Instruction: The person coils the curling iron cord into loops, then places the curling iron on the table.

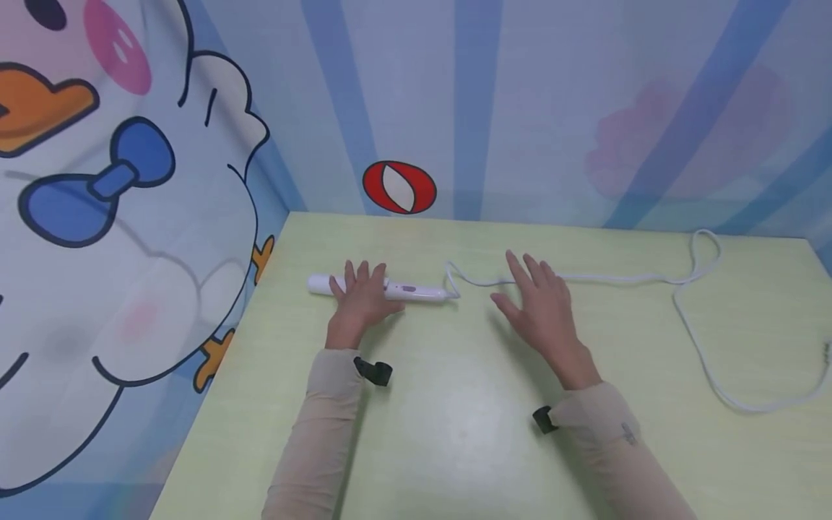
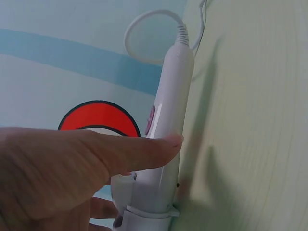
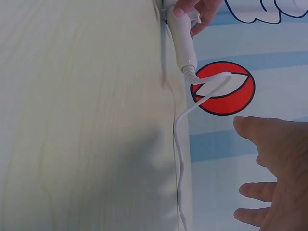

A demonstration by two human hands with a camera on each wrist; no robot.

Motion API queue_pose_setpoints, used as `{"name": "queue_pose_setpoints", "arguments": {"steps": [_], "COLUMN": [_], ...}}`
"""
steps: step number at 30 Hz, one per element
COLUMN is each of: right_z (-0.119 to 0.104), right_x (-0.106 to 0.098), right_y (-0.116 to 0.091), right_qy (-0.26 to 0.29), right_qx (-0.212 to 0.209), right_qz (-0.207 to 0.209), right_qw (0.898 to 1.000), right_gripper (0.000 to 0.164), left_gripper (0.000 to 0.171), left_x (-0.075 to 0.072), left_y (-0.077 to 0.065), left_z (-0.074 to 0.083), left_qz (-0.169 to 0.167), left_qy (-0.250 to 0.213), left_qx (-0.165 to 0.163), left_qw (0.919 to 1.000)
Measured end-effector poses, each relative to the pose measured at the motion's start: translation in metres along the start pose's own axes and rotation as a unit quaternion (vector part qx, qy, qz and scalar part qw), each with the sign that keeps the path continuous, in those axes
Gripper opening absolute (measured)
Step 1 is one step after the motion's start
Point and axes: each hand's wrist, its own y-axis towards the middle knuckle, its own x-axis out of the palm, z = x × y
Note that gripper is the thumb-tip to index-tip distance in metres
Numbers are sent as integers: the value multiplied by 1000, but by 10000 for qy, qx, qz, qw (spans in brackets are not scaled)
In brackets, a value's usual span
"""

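Observation:
A white curling iron (image 1: pixel 419 292) with a pinkish button panel lies across the table toward the back. My left hand (image 1: pixel 360 303) grips it near its middle, thumb on the near side and fingers over the far side. In the left wrist view the thumb (image 2: pixel 154 150) presses against the handle below the button, and the lever and collar show just past it. My right hand (image 1: pixel 542 310) is held with fingers spread, over the white cord (image 1: pixel 617 277) and holding nothing. Part of the cord passes out of sight behind that hand.
The cord loops at the back right of the pale table (image 1: pixel 448 433) and curves round to a plug (image 1: pixel 828 352) at the right edge of view. A printed wall (image 1: pixel 533 130) rises directly behind the table, and a cartoon-bird panel (image 1: pixel 188 310) stands along the left.

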Motion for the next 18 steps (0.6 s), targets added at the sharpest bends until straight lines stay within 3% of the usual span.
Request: {"name": "queue_pose_setpoints", "arguments": {"steps": [11,18], "right_z": [3,-4], "right_x": [17,26], "right_y": [9,15], "right_qy": [241,176], "right_qx": [90,21], "right_qz": [-355,-663], "right_qw": [9990,9976], "right_gripper": [68,68], "left_gripper": [69,47], "left_x": [5,4], "left_y": [5,6], "left_z": [-8,-9], "left_qz": [165,257], "left_qy": [100,289], "left_qx": [91,92], "left_qw": [9998,9992]}}
